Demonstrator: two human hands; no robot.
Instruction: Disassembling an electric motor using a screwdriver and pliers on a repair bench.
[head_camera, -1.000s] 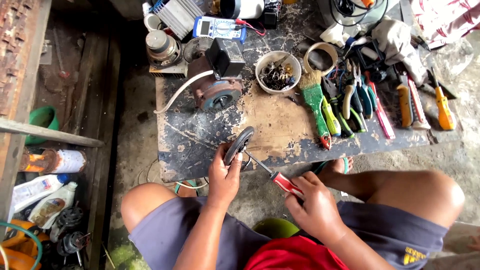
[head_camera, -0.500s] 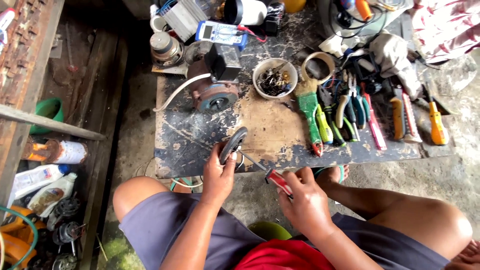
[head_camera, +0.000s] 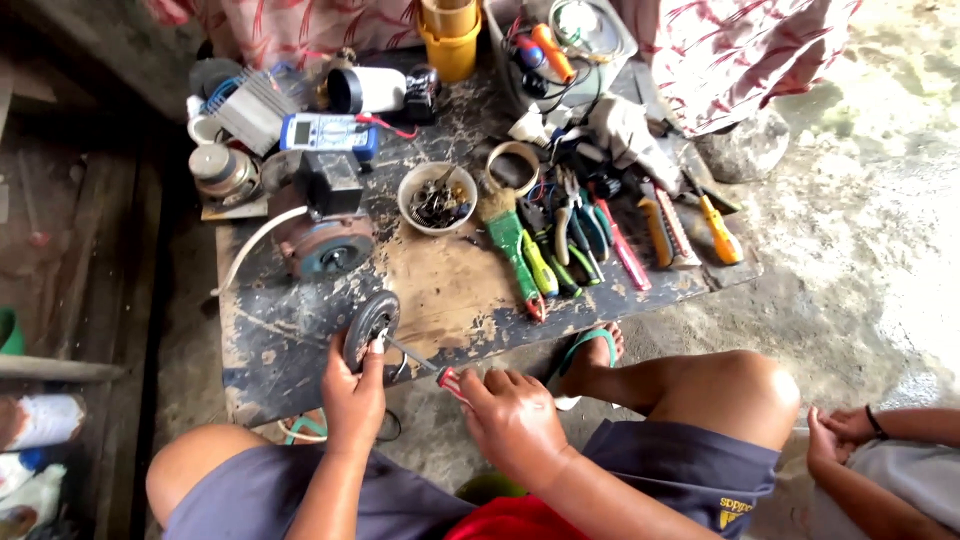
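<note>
My left hand is curled around the lower edge of a dark round metal disc, thumb and fingers pinching it upright at the near edge of the tabletop. My right hand is closed on the red handle of a screwdriver, whose thin shaft runs toward ten o'clock and meets the disc just beside my left thumb.

From the disc, a white bowl sits at one o'clock; it holds a heap of small dark metal bits, too small to tell apart. Just right of it lies a tan ring of tape. At the far edge, at twelve o'clock, stands a yellow cup with a paler cup nested in it. A grey tray at one o'clock holds an orange-handled tool and coiled wires.

At eleven o'clock lies a blue-cased meter with a pale screen, and nearer to me a rusty motor. A green-handled brush and pliers lie to the right. At nine o'clock, off the tabletop, a white cylinder with an orange band lies on its side.

Another person's hand rests at my far right.
</note>
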